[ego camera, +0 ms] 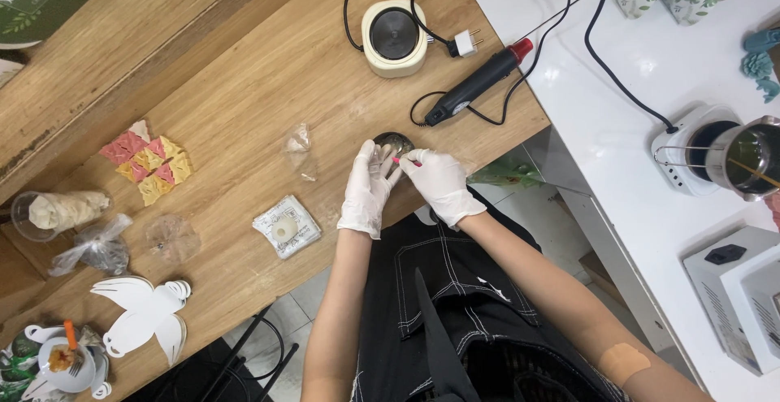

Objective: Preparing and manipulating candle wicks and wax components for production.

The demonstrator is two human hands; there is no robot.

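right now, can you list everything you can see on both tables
round dark container: 1, dark, wooden table edge, under both hands
pink stick: 1, pink, in right hand over container
small electric hot plate: 1, cream with black top, top of wooden table
heat tool: 1, black with red tip, right of the wooden table
folded paper pieces: a cluster, pink and yellow, left
flat packet: 1, white, near table edge
clear plastic bags: several, far left
paper bird cutout: 1, white, lower left
metal pot on warmer: 1, silver on white, white table
white box device: 1, lower right
left hand: white glove, steadying container
right hand: white glove, holding stick
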